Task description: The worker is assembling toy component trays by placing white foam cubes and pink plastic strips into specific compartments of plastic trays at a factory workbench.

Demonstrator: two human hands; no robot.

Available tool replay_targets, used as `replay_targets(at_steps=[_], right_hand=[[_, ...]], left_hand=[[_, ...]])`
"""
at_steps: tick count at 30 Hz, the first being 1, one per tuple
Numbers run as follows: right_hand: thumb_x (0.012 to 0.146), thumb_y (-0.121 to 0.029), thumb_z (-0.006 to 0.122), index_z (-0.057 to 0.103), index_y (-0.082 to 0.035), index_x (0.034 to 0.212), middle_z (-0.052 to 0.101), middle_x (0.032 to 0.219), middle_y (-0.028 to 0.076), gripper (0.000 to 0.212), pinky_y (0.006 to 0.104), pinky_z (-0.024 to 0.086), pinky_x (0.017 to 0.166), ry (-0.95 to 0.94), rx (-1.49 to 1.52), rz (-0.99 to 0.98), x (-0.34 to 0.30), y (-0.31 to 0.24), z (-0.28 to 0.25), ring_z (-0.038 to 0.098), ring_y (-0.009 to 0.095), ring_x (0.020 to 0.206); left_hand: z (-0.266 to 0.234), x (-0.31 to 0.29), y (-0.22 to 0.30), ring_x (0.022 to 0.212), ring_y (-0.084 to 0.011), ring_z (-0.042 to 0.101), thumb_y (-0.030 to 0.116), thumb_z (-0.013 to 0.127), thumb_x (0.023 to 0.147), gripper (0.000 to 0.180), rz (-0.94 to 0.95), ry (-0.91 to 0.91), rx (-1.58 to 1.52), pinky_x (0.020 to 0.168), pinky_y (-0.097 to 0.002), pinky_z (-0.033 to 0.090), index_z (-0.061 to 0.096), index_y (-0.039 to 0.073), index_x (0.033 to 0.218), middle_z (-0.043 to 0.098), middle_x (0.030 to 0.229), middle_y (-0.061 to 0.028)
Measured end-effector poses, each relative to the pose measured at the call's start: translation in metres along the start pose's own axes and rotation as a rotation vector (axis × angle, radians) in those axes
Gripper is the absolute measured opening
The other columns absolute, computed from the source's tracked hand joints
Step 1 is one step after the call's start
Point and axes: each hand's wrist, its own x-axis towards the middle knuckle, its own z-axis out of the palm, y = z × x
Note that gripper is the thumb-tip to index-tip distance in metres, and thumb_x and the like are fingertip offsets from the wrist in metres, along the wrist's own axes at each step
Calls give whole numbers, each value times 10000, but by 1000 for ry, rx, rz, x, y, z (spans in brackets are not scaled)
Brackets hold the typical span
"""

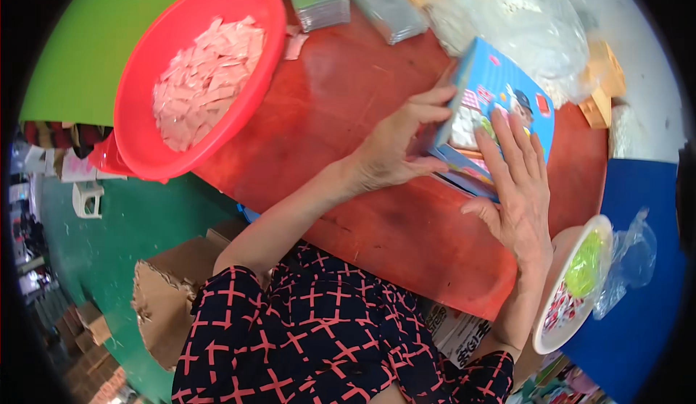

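A blue printed cardboard box is tilted up above the red tabletop, right of centre. My left hand grips its left side, with the fingers at the upper part of the edge and the thumb lower down. Across the box's printed front lies my right hand, its fingers stretched out and the thumb held apart near the lower edge. The printed front has a clear-looking window with white and coloured pieces behind it. What is inside the box is mostly hidden by the fingers.
A red basin of small pink packets stands at the far left. Stacked clear plastic cases and a large clear bag lie along the back. At right is a white bowl with green and red-white pieces. A torn carton sits below left.
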Motion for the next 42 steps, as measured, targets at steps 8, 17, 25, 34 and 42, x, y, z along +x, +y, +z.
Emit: replay_targets(at_steps=[8, 17, 25, 34, 42], right_hand=[[791, -490, 503, 501, -171, 1290, 392, 1404, 73, 592, 518, 257, 1054, -11, -168, 22, -5, 3, 4, 307, 314, 1325], [787, -304, 574, 518, -173, 1275, 420, 1385, 56, 509, 499, 273, 1058, -32, -150, 35, -7, 4, 1, 333, 292, 1316], [706, -165, 634, 526, -186, 1267, 416, 1390, 44, 572, 494, 296, 1042, -81, -205, 62, -2, -1, 2, 347, 293, 1305], [611, -112, 698, 477, -182, 1300, 361, 1427, 50, 727, 492, 267, 1064, -73, -256, 87, -11, 0, 9, 302, 303, 1330], [692, -361, 721, 454, -73, 1305, 424, 1370, 115, 728, 475, 311, 1039, 422, 307, 103, -55, 28, 16, 375, 340, 1279]], left_hand=[[8, -5, -1, 1189, -347, 471, 48, 772, 617, 599, 93, 4, 194, 925, -376, 474, 465, 55, 1132, 423, 1327, -195], [-7, 5, -1, 1115, -306, 509, 228, 762, 643, 460, 287, -51, 355, 926, -400, 444, 569, 99, 1040, 468, 1287, -126], [-12, 11, -6, 1068, -298, 542, 203, 800, 595, 509, 351, -56, 335, 877, -388, 463, 545, 73, 1015, 547, 1184, -126], [2, 13, 15, 1209, -319, 456, 202, 725, 674, 541, 347, -89, 485, 980, -435, 390, 487, 48, 1135, 446, 1315, -185], [-12, 30, 18, 1210, -330, 448, 283, 678, 751, 441, 331, -435, 622, 983, -439, 375, 535, 56, 1101, 499, 1275, -140]])
